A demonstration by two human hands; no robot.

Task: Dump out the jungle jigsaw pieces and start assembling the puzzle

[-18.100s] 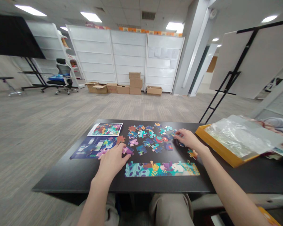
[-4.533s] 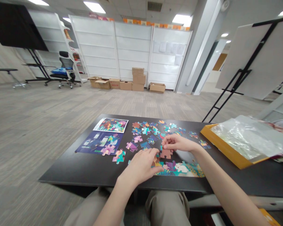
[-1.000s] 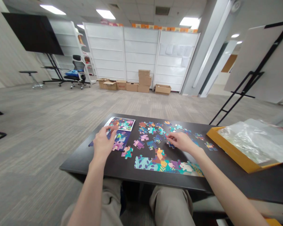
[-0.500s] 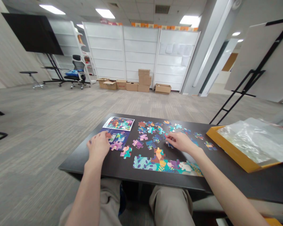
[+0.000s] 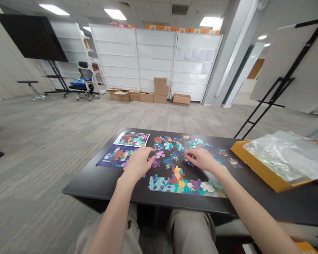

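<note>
My left hand (image 5: pixel 140 160) reaches over the left group of loose puzzle pieces, its thumb and fingers apart and nothing visible between them. Beside its fingertips lies a pink puzzle piece (image 5: pixel 160 154). My right hand (image 5: pixel 200 158) is closed in a pinch on a dark puzzle piece (image 5: pixel 190 163), mostly covered by the fingers. Nearer me runs a joined puzzle strip (image 5: pixel 164 184), with an orange and brown piece (image 5: pixel 177 173) standing up from its top edge. A brown piece (image 5: pixel 119 154) rests on the purple printed sheet (image 5: pixel 103 161), partly behind my left hand.
The picture card (image 5: pixel 134 139) lies at the table's back left. Several loose pieces (image 5: pixel 168 146) spread across the middle. A yellow box (image 5: pixel 257 169) holding clear plastic wrap (image 5: pixel 278 155) stands on the right of the black table (image 5: pixel 95 187). Cardboard boxes (image 5: pixel 161 90) stand by the far shelves.
My left hand has moved right, off the purple sheet, uncovering the brown piece and now covering part of the pink and teal ones. My right hand stays nearly where it was.
</note>
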